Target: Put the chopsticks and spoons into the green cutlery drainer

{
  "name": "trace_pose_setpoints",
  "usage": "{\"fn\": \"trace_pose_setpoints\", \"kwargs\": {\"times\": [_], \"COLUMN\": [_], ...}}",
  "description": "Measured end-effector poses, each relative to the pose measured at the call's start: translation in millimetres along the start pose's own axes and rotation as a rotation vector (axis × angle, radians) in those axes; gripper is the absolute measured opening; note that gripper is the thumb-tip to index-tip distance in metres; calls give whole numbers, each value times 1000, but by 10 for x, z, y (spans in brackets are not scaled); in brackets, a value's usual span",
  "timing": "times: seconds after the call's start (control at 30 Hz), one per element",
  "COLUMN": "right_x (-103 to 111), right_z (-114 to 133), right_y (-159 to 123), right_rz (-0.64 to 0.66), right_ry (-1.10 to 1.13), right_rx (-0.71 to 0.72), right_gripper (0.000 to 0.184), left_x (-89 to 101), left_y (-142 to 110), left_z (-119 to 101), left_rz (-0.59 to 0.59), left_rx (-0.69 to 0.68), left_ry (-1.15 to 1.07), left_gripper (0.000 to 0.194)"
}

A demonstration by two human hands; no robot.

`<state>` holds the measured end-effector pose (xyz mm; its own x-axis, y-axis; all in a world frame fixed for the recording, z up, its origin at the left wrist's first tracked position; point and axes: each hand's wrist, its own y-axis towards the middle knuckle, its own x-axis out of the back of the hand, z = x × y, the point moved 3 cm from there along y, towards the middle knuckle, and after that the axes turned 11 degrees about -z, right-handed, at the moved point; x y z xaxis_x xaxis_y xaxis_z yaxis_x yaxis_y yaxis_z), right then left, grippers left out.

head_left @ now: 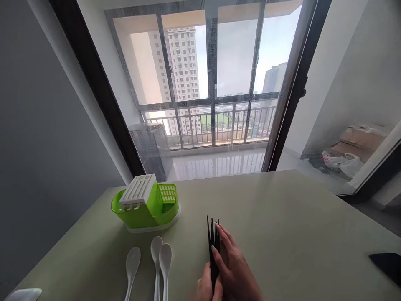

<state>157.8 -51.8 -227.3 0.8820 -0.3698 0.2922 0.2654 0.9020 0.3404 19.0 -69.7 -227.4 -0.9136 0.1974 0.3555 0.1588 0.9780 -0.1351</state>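
Observation:
Several black chopsticks (212,240) stand bunched in front of me, their thin tips pointing away and slightly uneven. Low in the view, my left hand (206,286) wraps around the lower part of the bundle. My right hand (233,263) lies along its right side, fingers pressed against the sticks, with the fingertips near the tips. To the left, three white spoons lie on the table: a single spoon (133,263) and a close pair, one spoon (156,251) beside another spoon (165,257). Behind them sits a green and white utensil holder (147,207) with slots in its top.
The pale table (266,217) reaches a glass sliding door. A white object (28,294) is cut off at the lower left, and a black object (388,265) lies at the right edge. Cardboard and bags (351,152) are on the floor beyond, at right.

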Motion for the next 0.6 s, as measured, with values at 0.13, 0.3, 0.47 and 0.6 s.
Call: {"fn": "trace_pose_setpoints", "kwargs": {"times": [0.13, 0.3, 0.47, 0.6], "right_x": [-28, -55, -90, -96], "right_z": [21, 14, -14, 0], "right_y": [-3, 0, -12, -10], "right_rz": [67, 74, 73, 69], "right_ry": [-145, -281, -355, -375], "right_rx": [31, 139, 207, 221], "right_gripper": [49, 46, 46, 46], "left_x": [58, 138, 194, 197], "left_y": [7, -26, -87, -119], "left_z": [-23, -293, -622, -713], "left_rz": [130, 124, 107, 109], "left_rx": [0, 54, 93, 47], "left_ry": [127, 459, 841, 977], "left_gripper": [42, 34, 44, 49]}}
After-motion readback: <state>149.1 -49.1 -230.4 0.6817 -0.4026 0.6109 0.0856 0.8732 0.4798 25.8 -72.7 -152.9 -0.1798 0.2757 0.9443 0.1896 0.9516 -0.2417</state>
